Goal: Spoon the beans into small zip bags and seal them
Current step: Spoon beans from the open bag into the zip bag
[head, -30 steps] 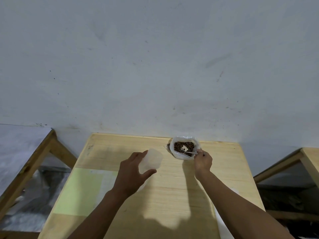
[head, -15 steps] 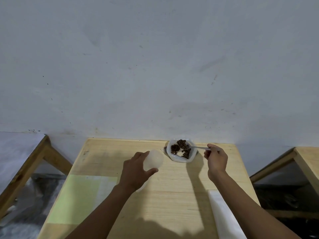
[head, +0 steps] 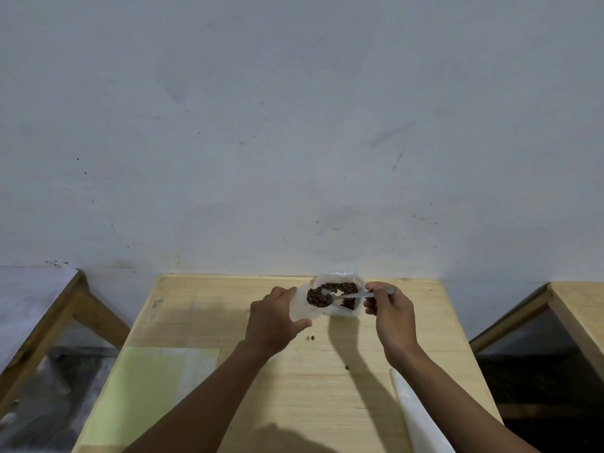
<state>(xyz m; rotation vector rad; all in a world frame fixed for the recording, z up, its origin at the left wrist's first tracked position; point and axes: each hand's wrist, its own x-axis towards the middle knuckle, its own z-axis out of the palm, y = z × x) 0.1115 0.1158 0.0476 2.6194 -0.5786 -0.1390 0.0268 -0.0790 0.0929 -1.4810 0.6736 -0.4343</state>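
Note:
My left hand (head: 273, 320) holds a small clear zip bag (head: 302, 310) open, its mouth turned toward the right. My right hand (head: 389, 310) pinches the handle of a metal spoon (head: 343, 296). The spoon's bowl sits at the bag's mouth with dark brown beans (head: 315, 298) around it. Just behind stands a white container (head: 351, 310) of beans at the far edge of the wooden table (head: 425, 322). A few loose beans (head: 310, 338) lie on the table in front of the bag.
A pale green sheet (head: 147, 387) lies on the table's near left. A white folded plastic piece (head: 415, 416) lies under my right forearm. Wooden frames stand to the left (head: 49, 328) and right (head: 572, 308). A grey wall rises directly behind the table.
My right hand lifted the spoon out of the container and brought it left to the bag's mouth. My left hand moved the bag right, toward the container. Loose beans now lie on the table.

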